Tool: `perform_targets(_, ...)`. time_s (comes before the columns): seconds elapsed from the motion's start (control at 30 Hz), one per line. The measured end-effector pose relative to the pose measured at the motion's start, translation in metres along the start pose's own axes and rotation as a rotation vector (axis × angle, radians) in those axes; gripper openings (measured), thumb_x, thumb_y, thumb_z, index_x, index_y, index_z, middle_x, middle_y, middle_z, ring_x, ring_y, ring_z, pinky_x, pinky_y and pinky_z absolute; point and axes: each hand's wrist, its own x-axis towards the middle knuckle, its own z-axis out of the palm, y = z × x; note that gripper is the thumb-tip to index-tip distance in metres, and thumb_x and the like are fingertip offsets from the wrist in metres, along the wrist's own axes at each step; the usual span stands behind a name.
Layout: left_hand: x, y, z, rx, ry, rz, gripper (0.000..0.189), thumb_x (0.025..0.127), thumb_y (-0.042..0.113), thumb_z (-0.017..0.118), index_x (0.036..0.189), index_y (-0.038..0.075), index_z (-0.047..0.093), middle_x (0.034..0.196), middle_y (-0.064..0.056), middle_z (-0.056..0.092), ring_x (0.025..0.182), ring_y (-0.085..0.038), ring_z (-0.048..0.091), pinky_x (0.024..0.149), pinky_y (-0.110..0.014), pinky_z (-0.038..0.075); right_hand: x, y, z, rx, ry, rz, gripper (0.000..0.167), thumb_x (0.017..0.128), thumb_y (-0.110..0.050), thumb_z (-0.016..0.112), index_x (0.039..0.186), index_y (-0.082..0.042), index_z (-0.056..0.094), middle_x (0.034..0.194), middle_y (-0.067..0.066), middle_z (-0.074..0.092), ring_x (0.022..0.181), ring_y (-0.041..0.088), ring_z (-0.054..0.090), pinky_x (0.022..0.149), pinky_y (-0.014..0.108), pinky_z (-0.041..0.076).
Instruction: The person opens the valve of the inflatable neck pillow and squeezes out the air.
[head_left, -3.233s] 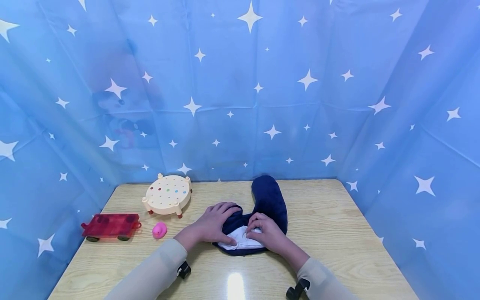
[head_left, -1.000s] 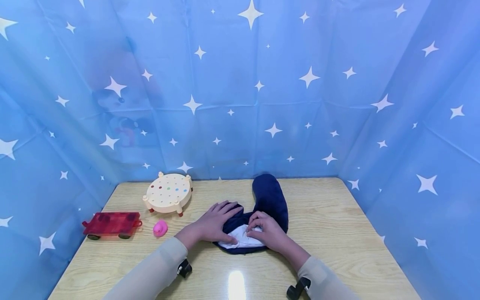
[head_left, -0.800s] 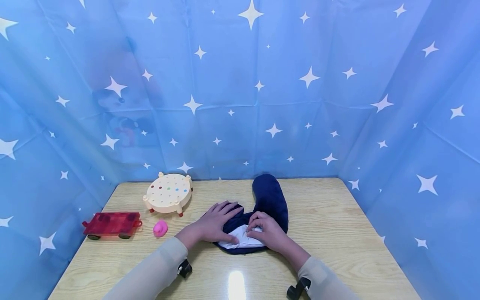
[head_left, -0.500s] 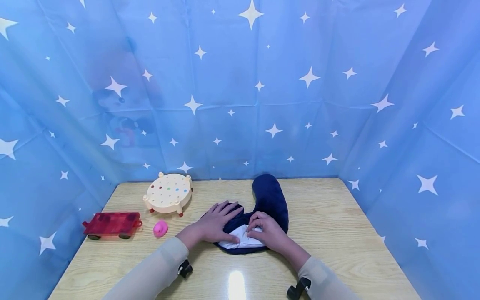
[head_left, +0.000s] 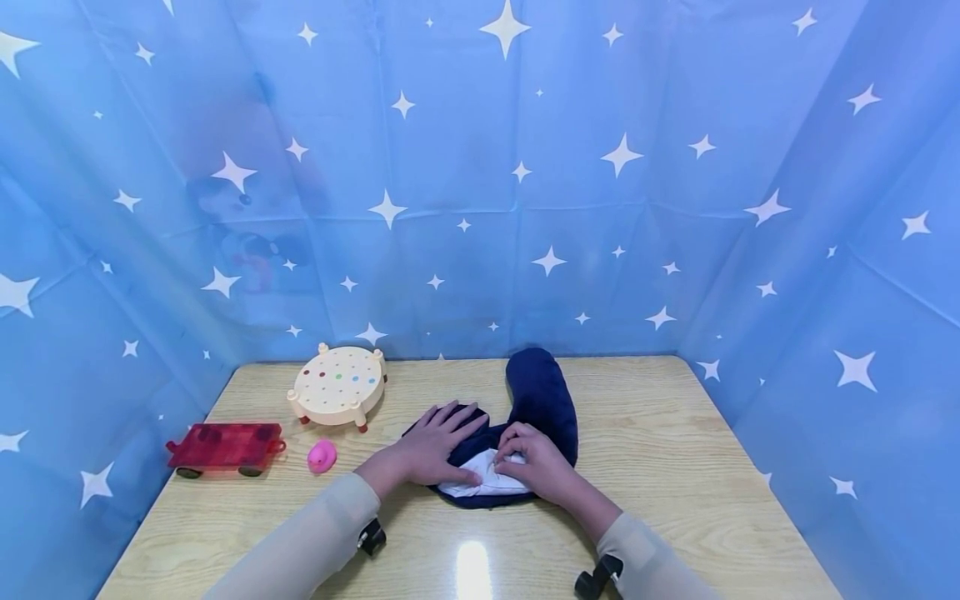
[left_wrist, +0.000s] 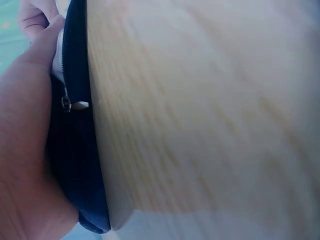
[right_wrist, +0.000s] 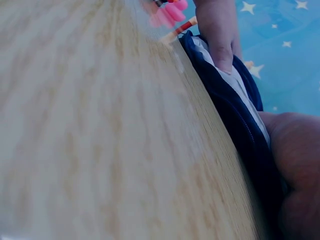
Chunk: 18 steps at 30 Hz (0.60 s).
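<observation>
Head view: the left hand [head_left: 430, 448] is lying flat, fingers spread, pressing on a navy cushion [head_left: 542, 398] at the middle of the wooden table [head_left: 660, 467]. The right hand [head_left: 534, 463] is pinching the cushion's white lining [head_left: 480, 481] with curled fingers. A pink duck [head_left: 321, 457] is sitting well to the left.

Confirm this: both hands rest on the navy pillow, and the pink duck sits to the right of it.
Not quite. Both the left hand and right hand rest on the navy pillow, but the pink duck sits to its left, near the red toy car, as the head view shows.
</observation>
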Motion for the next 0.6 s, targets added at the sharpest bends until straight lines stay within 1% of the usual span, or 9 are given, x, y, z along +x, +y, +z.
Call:
perform_targets(0.13,0.0005,0.0011,0.0007,0.015,-0.002,-0.009,0.099,0.101,0.082,0.053,0.178,0.028,0.023,0.185,-0.003,0.016,0.168,-0.042,0.014,0.131,-0.067,0.019,-0.0004,0.0014,0.0004,-0.003,0.000,-0.001,0.016,0.094,-0.008,0.088,0.099,-0.023,0.085,0.111,-0.005,0.068,0.111,0.018,0.063,0.101,0.037,0.052)
perform_targets(0.23,0.0006,0.0029,-0.0001,0.019,-0.009,-0.019,0.096,0.103,0.081,0.050,0.178,0.029,0.022,0.185,-0.003,0.015,0.169,-0.041,0.014,0.131,-0.067,0.018,-0.0008,0.0022,0.0005,-0.006,0.003,-0.008,0.016,0.094,-0.008,0.087,0.099,-0.023,0.085,0.112,-0.005,0.068,0.111,0.017,0.063,0.101,0.036,0.052)
perform_targets(0.37,0.0010,0.0045,-0.0010,0.040,-0.015,-0.023,0.096,0.103,0.082,0.049,0.179,0.029,0.022,0.185,-0.003,0.014,0.169,-0.041,0.014,0.131,-0.066,0.018,-0.0010,0.0026,0.0005,-0.012,0.010,-0.024,0.016,0.094,-0.007,0.087,0.100,-0.022,0.085,0.112,-0.003,0.069,0.110,0.018,0.063,0.100,0.037,0.053)
perform_targets(0.6,0.0023,0.0044,0.0012,0.069,-0.017,-0.031,0.098,0.102,0.083,0.050,0.179,0.031,0.020,0.186,-0.002,0.013,0.169,-0.039,0.013,0.132,-0.065,0.019,-0.0001,-0.0018,-0.0013,0.004,-0.003,-0.006,0.011,0.095,-0.008,0.087,0.099,-0.019,0.086,0.112,-0.002,0.069,0.111,0.019,0.063,0.102,0.039,0.053)
